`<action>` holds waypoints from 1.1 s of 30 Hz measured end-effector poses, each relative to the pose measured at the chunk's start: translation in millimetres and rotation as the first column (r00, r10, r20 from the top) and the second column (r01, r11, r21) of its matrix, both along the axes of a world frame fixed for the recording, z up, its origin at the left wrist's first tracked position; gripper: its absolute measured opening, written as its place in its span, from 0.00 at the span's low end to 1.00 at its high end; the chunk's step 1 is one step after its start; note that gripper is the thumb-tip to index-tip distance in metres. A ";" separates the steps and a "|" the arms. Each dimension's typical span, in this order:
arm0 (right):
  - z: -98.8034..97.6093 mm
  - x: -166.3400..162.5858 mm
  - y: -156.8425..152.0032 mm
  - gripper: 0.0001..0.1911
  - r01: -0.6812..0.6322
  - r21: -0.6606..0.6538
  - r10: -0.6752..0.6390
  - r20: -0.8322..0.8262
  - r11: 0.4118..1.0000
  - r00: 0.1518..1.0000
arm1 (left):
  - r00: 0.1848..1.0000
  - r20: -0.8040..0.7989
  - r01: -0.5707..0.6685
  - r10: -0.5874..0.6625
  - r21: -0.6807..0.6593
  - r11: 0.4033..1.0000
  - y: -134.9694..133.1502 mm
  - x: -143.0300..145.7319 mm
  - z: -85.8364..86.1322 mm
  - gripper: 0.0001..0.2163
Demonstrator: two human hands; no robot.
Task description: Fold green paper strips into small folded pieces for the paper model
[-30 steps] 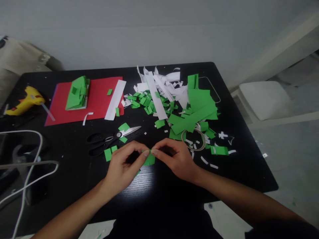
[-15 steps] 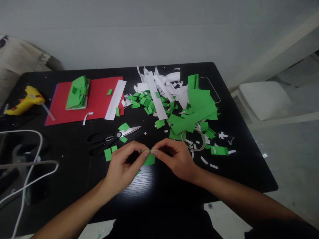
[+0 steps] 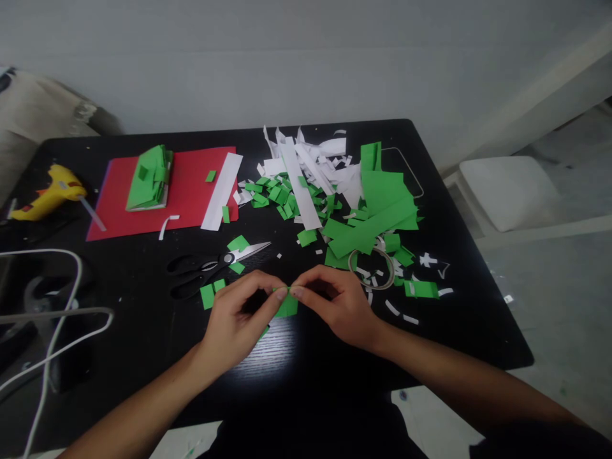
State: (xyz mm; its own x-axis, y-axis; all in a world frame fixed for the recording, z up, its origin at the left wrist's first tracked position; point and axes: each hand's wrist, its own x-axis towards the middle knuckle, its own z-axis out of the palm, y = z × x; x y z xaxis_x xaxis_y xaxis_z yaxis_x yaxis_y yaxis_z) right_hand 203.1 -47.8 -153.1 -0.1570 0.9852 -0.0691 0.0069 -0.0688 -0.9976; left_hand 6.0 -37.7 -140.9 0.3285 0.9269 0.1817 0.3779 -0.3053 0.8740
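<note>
My left hand (image 3: 243, 312) and my right hand (image 3: 338, 305) meet fingertip to fingertip near the front of the black table. Both are closed in a pinch on a small piece of green paper (image 3: 287, 307), which shows between and below the fingers; its upper edge is mostly covered by them. Just beyond my left hand lie black-handled scissors (image 3: 224, 262), with green paper scraps (image 3: 207, 296) around them. A roll of tape (image 3: 392, 273) lies flat beyond my right hand, partly hidden by it.
A yellow glue gun (image 3: 52, 193) lies at the left, beside red card (image 3: 191, 191) bearing a folded green paper bundle (image 3: 147, 182). Cut white paper (image 3: 306, 191) and green sheets (image 3: 382, 204) are heaped at the back. White cable (image 3: 62, 331) loops at the left front.
</note>
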 end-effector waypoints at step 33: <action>2.7 -0.2 0.9 0.01 0.029 0.079 -0.032 0.035 0.996 0.999 | 0.998 0.052 -0.037 0.042 -0.080 0.996 3.5 -1.0 0.3 0.03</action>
State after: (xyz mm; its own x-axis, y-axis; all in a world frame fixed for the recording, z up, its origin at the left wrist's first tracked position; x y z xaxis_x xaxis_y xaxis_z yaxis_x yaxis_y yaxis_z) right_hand 202.9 -46.9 -150.4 -0.1253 0.9921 0.0032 0.0418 0.0085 -0.9991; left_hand 5.0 -34.3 -140.7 0.2831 0.9511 0.1236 0.3402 -0.2200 0.9142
